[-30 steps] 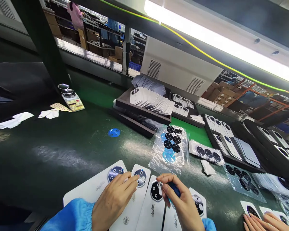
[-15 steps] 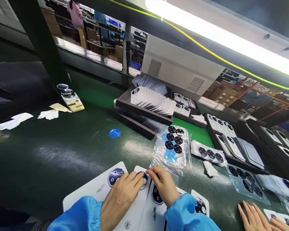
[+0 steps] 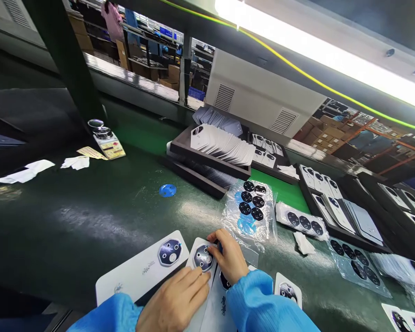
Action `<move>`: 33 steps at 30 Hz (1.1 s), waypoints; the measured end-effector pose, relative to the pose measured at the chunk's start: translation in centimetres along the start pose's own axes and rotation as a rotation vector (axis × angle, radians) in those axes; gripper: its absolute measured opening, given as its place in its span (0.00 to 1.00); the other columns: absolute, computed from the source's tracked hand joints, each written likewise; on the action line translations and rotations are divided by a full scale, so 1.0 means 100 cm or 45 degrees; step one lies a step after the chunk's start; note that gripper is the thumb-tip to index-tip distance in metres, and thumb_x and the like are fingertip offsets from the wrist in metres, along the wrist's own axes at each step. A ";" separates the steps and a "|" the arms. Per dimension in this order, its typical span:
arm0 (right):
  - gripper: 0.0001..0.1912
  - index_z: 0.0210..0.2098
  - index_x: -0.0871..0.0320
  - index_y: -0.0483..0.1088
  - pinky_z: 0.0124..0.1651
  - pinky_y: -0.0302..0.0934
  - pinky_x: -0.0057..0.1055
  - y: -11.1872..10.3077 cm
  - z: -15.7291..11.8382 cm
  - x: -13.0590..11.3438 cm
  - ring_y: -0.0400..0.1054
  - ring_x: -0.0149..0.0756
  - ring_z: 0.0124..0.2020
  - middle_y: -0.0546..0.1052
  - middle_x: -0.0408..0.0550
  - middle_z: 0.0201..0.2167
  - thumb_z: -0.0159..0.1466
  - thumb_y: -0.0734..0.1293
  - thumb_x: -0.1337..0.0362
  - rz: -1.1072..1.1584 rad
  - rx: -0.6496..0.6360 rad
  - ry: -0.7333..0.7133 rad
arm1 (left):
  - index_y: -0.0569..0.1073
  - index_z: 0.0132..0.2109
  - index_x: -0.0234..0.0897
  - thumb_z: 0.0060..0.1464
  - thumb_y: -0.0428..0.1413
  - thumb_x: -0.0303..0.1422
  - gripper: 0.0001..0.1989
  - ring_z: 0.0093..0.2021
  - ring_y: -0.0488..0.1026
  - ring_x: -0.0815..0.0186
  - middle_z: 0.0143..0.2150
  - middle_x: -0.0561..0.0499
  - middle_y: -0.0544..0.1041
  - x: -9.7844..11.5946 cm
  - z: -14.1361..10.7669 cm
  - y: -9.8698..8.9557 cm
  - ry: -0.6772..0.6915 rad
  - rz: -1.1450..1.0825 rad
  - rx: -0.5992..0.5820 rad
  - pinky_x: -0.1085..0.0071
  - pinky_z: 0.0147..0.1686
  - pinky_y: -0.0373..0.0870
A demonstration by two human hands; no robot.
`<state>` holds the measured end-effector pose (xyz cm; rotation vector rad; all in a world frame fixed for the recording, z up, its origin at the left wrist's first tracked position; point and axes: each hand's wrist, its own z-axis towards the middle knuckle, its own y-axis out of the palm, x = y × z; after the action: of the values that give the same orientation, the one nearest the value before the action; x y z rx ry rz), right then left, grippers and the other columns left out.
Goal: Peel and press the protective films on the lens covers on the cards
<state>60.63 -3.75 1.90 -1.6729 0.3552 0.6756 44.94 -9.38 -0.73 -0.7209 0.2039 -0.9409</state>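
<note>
Our green table (image 3: 90,240) carries a loaded tray (image 3: 209,160) and, nearer us, a white panel (image 3: 197,317). Our left hand (image 3: 178,297) lies flat across the panel, fingers extended, gripping nothing. Our right hand (image 3: 229,258) bends, thumb and forefinger close together beside the panel's dark disc (image 3: 203,259); whether they pinch something, we cannot quite tell.
</note>
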 end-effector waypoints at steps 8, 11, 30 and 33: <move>0.13 0.33 0.54 0.64 0.38 0.60 0.28 0.008 0.002 -0.001 0.68 0.33 0.35 0.71 0.41 0.31 0.56 0.63 0.79 -0.058 -0.008 -0.082 | 0.74 0.35 0.34 0.68 0.34 0.25 0.24 0.40 0.75 0.72 0.38 0.53 0.80 0.013 -0.021 0.007 0.047 -0.064 0.044 0.78 0.44 0.69; 0.12 0.32 0.54 0.63 0.37 0.60 0.28 0.008 0.003 -0.003 0.68 0.34 0.35 0.71 0.41 0.31 0.57 0.63 0.79 -0.110 -0.015 -0.086 | 0.74 0.37 0.34 0.68 0.32 0.25 0.25 0.42 0.75 0.71 0.40 0.51 0.80 0.011 -0.024 0.007 0.075 -0.074 -0.016 0.78 0.43 0.69; 0.10 0.46 0.57 0.68 0.41 0.67 0.35 0.017 -0.005 0.009 0.69 0.34 0.39 0.72 0.48 0.45 0.68 0.64 0.59 -0.278 -0.067 -0.183 | 0.74 0.35 0.34 0.68 0.35 0.26 0.23 0.37 0.76 0.72 0.35 0.52 0.80 0.009 -0.020 0.012 0.018 -0.107 0.069 0.80 0.39 0.71; 0.12 0.48 0.56 0.68 0.44 0.68 0.37 0.020 -0.016 0.013 0.69 0.36 0.43 0.71 0.49 0.48 0.68 0.62 0.58 -0.204 -0.066 -0.209 | 0.73 0.35 0.34 0.68 0.35 0.27 0.23 0.38 0.76 0.72 0.34 0.51 0.79 0.009 -0.019 0.012 0.009 -0.145 0.043 0.81 0.41 0.71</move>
<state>60.89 -5.57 -0.37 -1.6616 0.0862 0.7013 45.36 -10.53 -2.83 -0.7036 0.1536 -1.0534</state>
